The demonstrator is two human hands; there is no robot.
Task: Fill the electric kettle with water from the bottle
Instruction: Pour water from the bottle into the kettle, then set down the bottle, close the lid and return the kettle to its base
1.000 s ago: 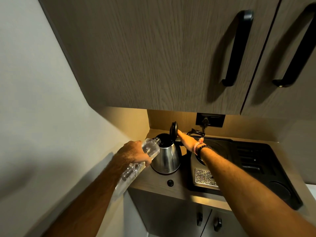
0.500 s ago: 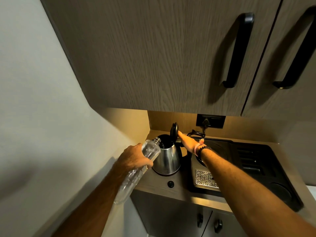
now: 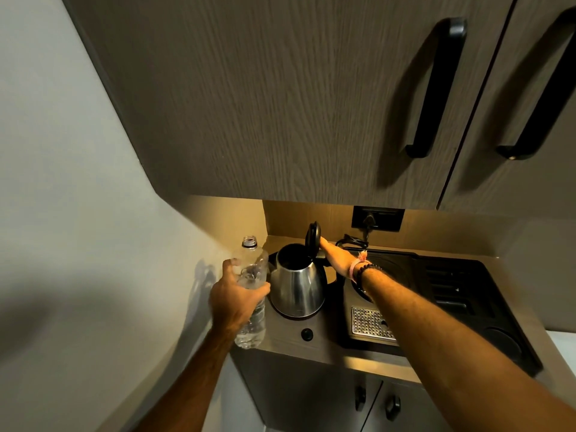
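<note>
Now we see the electric kettle (image 3: 296, 286) standing on its round base on the counter (image 3: 314, 347), at the counter's left end, its steel body upright and its mouth uncovered. Its black lid (image 3: 312, 236) is tipped up on the hinge, almost vertical, and our right hand (image 3: 336, 258) reaches across with the fingertips against the lid's back; the grip there is loose, fingers extended rather than curled round anything. Just left of the kettle, our left hand (image 3: 238, 299) is wrapped firmly around the middle of the clear plastic bottle (image 3: 251, 291), which is upright, uncapped, and held beside the kettle with its neck above the kettle's rim. We cannot tell how much water remains inside. Bracelets (image 3: 361, 269) sit on the right wrist. Right of the kettle lies a black tray (image 3: 452, 285) with a perforated metal grille (image 3: 369, 322). A cord (image 3: 352, 241) runs to the wall socket (image 3: 377, 218) behind. Dark cabinets (image 3: 280, 104) hang overhead.
</note>
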